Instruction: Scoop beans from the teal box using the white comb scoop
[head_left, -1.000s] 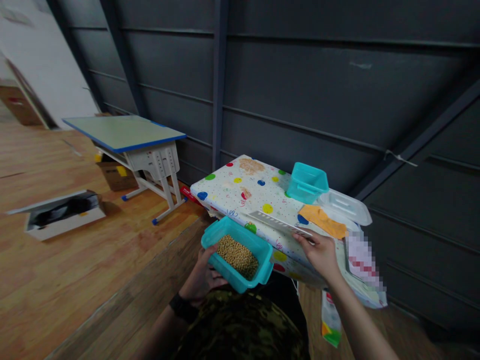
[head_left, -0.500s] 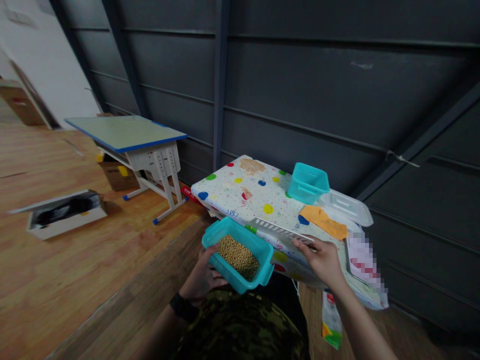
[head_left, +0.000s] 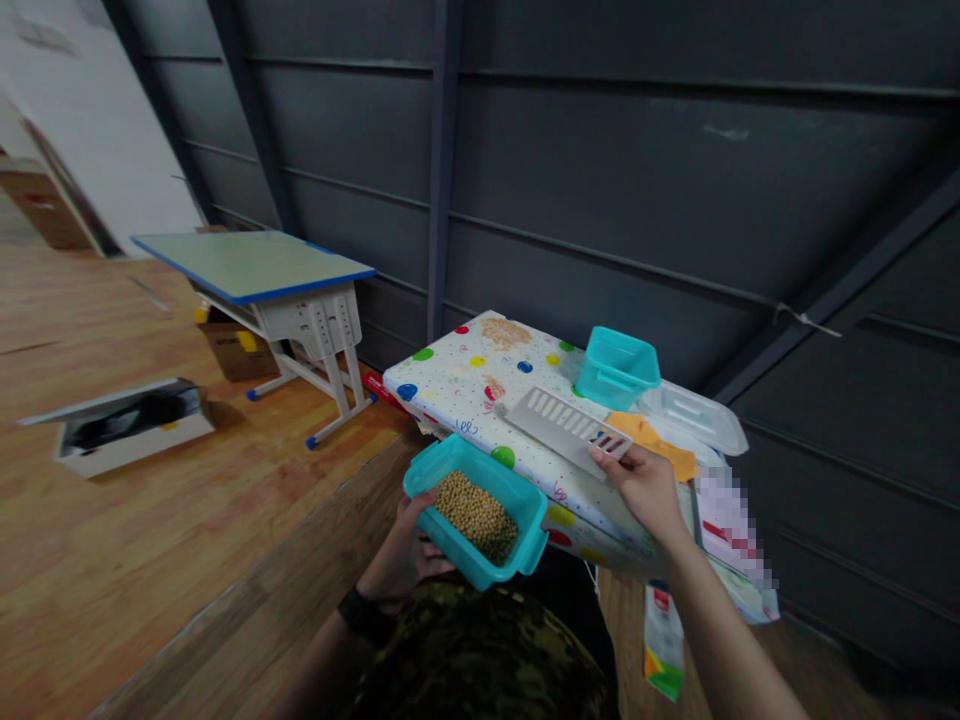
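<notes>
My left hand [head_left: 411, 545] grips a turquoise plastic container [head_left: 536, 510] by its near left side, thumb over the rim. Soybeans [head_left: 476, 515] lie in it, and it is held off the near edge of the table. In my right hand [head_left: 649, 490] is a flat, pale grey slotted plate [head_left: 551, 430], pinched at its right end. The plate is over the near part of the tabletop, its slots facing up. Behind it, an orange cloth [head_left: 652, 445] and a second turquoise container [head_left: 619, 368] rest on the table.
A spotted cloth covers the table [head_left: 450, 385]; a pile of tan grains [head_left: 506, 332] lies at its back left. Clear plastic lids [head_left: 697, 415] sit on the right. A green-topped desk [head_left: 255, 262] and an open white box [head_left: 135, 435] stand to the left.
My right hand has turned the slotted plate from nearly edge-on to flatter, so its slots show more broadly, and raised it slightly. The left hand and its container have stayed put.
</notes>
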